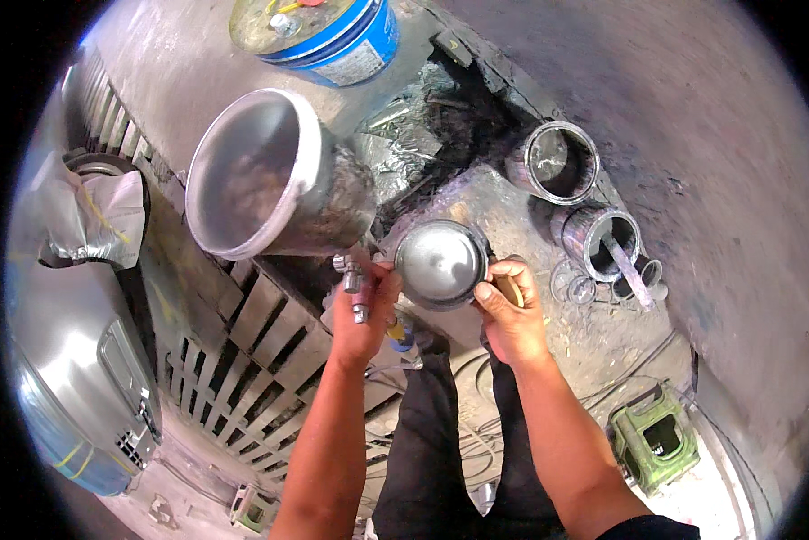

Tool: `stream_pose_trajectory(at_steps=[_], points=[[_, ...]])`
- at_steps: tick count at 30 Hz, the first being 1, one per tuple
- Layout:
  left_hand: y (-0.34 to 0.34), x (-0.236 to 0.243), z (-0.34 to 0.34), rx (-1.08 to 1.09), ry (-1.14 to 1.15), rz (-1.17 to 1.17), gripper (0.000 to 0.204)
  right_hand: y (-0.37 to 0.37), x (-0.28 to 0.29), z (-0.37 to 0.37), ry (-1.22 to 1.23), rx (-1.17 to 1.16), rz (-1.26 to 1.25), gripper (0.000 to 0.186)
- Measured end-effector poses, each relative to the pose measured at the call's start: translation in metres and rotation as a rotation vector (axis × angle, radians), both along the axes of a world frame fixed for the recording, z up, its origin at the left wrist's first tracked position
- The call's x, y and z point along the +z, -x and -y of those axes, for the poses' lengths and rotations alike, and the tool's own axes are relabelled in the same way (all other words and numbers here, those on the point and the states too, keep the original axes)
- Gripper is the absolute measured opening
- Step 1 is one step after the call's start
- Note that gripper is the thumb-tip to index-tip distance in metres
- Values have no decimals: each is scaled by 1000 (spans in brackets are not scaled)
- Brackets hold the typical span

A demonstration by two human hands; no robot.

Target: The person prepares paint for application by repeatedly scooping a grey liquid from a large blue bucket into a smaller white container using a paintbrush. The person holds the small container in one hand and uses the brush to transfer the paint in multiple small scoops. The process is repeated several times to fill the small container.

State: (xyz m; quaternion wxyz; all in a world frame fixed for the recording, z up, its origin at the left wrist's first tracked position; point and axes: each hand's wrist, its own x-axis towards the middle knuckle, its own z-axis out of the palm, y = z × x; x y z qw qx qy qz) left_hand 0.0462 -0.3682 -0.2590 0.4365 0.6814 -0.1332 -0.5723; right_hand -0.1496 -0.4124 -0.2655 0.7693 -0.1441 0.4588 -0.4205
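Observation:
A round dark-rimmed cup [440,264] with a pale silvery inside is between my hands, its mouth facing up. My right hand [515,310] grips its right side with thumb and fingers. A tan strip [509,290] shows between those fingers; I cannot tell whether it belongs to the cup. My left hand [366,315] is closed around what looks like a spray gun [354,281], with metal knobs standing out beside the thumb. Its fingertips come up to the cup's left side. Whether gun and cup are joined is hidden.
A large white-rimmed bucket [310,193] stands close on the left, above a slatted grate [269,328]. Farther off is a blue bucket [368,45]. Two cans [593,166] [634,236], one with a stick, stand right. A green stool [654,436] and hoses [476,369] lie lower down.

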Motion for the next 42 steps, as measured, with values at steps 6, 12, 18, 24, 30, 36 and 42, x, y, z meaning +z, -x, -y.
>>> stream_pose_trajectory(at_steps=[6,12,18,24,30,36,42], points=[[32,11,12,-177,138,135,25,24,13,10,2,-145,-28,27],[41,22,16,-196,-29,138,18,57,14,31,-8,-227,-49,30],[29,16,-10,-200,-76,291,16,93,8,36,-35,-252,-120,34],[26,1,-28,-326,-56,387,20,109,-5,41,-21,-249,-155,34],[20,-20,-71,-589,78,671,15,122,-8,44,-27,-283,-146,33],[30,-27,-92,-714,91,532,46,140,-13,40,-56,-296,-180,33],[39,-29,-73,-712,102,569,58,147,-17,55,-24,-269,-124,30]])
